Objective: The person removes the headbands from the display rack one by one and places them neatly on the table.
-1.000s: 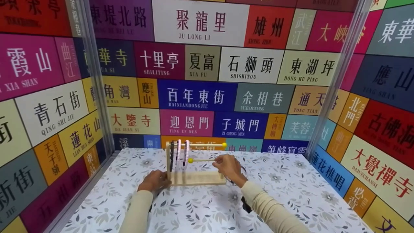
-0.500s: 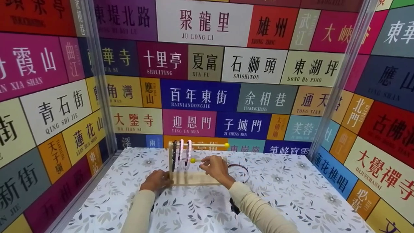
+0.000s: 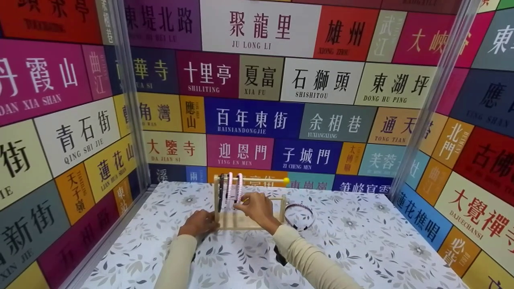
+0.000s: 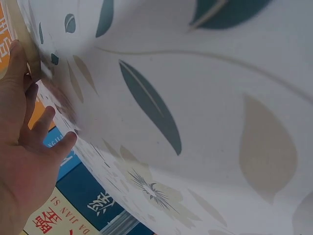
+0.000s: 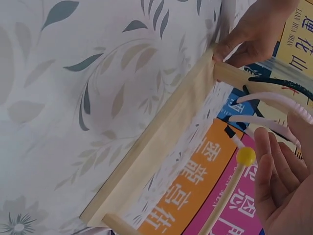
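Observation:
A wooden stand [image 3: 237, 222] with two yellow-tipped rods is on the table. Black headbands [image 3: 220, 196] and pink ones hang from its top rod, toward the left upright. My left hand [image 3: 198, 223] grips the stand's left end, its thumb at the base corner [image 5: 214, 58] in the right wrist view. With curled fingers, my right hand [image 3: 257, 208] pinches the outer pink headband [image 3: 240, 184] near its lower end. In the right wrist view, the yellow ball [image 5: 245, 156] of the lower rod is just beside those fingers. My palm hides part of that rod in the head view.
Another headband [image 3: 313, 216] lies on the table right of the stand. The tabletop [image 3: 361, 249] has a leaf-patterned white cover. Behind it rises a wall [image 3: 253, 116] of coloured signs, with clear corner posts [image 3: 132, 100] at both sides.
My right hand has moved left along the lower rod, past its yellow ball, to the outer pink headband. The headband on the table is now in full view. My left hand stays on the stand.

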{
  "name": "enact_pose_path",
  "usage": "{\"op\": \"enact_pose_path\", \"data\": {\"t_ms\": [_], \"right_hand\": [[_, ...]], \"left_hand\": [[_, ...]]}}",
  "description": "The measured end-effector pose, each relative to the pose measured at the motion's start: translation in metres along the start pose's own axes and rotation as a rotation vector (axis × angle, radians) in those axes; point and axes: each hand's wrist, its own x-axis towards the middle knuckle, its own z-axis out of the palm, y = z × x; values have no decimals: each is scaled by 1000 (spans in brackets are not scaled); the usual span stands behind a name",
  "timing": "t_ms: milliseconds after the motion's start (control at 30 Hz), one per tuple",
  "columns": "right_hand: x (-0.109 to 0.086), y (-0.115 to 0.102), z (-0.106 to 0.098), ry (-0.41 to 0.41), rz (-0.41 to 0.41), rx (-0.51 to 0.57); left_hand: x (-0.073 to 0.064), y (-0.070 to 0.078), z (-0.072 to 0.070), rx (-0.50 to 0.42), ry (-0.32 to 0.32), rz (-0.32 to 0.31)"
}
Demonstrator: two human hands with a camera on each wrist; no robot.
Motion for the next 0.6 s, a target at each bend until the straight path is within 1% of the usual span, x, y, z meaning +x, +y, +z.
{"op": "enact_pose_path", "data": {"t_ms": [67, 167, 267, 467, 600], "right_hand": [[1, -1, 3, 21, 2, -28], [2, -1, 4, 39, 2, -34], [1, -1, 3, 44, -6, -39], [0, -2, 0, 33, 13, -42], [0, -2, -2, 28, 21, -26]], "left_hand": [[1, -1, 1, 1, 5, 19], [2, 0, 2, -18, -13, 9], [2, 0, 0, -27, -33, 3], [0, -2, -1, -14, -35, 33], [-1, -3, 0, -44, -46, 9]]}}
